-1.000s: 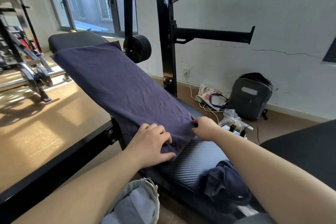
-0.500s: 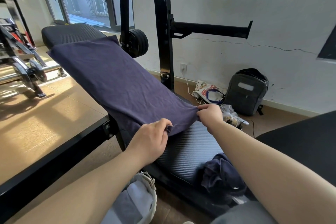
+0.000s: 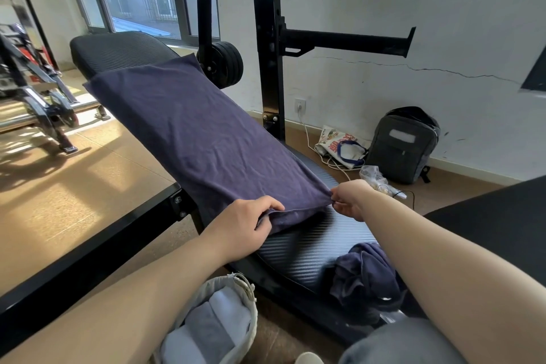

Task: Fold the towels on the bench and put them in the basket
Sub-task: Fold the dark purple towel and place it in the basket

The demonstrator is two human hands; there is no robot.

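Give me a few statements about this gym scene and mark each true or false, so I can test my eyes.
1. The left hand and the right hand both grip the near edge of the purple towel. True.
2. The basket is empty. False: it holds light folded towels.
3. A second dark towel lies crumpled on the near end of the bench. True.
4. The backpack sits on the bench. False: it stands on the floor by the wall.
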